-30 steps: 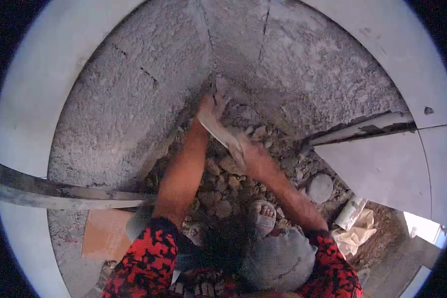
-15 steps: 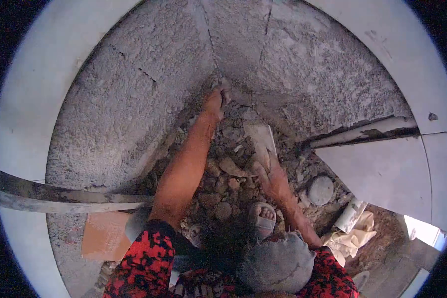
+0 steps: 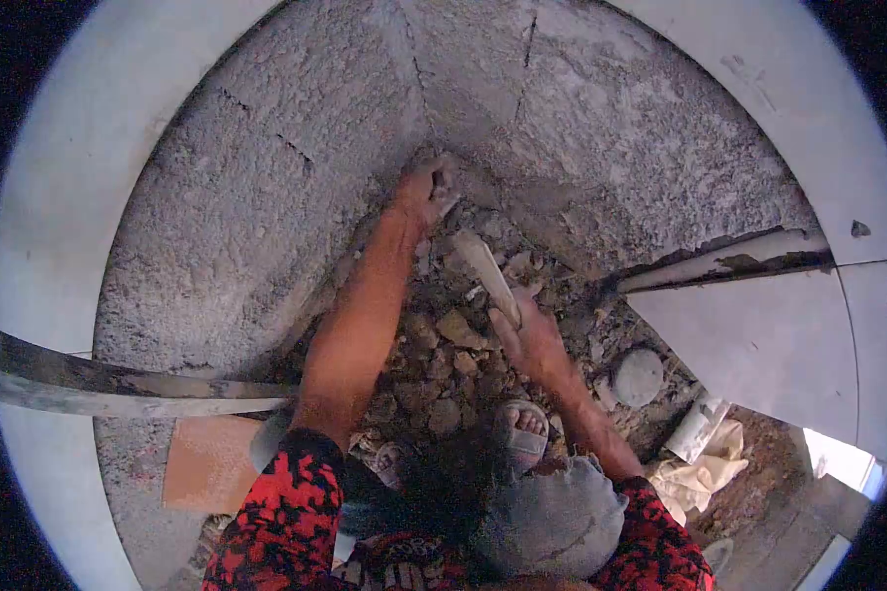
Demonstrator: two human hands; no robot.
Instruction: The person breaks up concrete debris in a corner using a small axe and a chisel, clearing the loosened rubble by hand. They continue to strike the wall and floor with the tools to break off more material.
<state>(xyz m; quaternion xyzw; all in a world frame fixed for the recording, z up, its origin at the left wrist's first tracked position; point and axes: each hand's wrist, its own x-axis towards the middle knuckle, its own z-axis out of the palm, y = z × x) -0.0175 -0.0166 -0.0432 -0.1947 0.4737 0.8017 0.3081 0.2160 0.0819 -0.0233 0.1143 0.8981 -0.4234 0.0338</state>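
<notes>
My left hand (image 3: 427, 192) reaches to the corner where the two rough walls meet, its fingers curled around something small and greyish that I cannot make out. Below and to the right, my right hand (image 3: 530, 340) is closed on the lower end of a flat, pale piece (image 3: 485, 268), which now shows mostly its narrow side. The upper end of that piece points up and left, a short way below my left hand. Broken stones (image 3: 460, 330) cover the ground beneath both hands.
Rough grey walls (image 3: 256, 207) rise on both sides. A pale slab (image 3: 759, 330) and a round grey disc (image 3: 639, 377) lie right, near a white pipe piece (image 3: 698, 427) and crumpled cloth (image 3: 702, 475). An orange tile (image 3: 210, 463) and long curved strip (image 3: 138, 389) are left.
The pale piece in my right hand has turned from its broad face to its edge, and its upper end has swung left. My left hand has shifted slightly and turned.
</notes>
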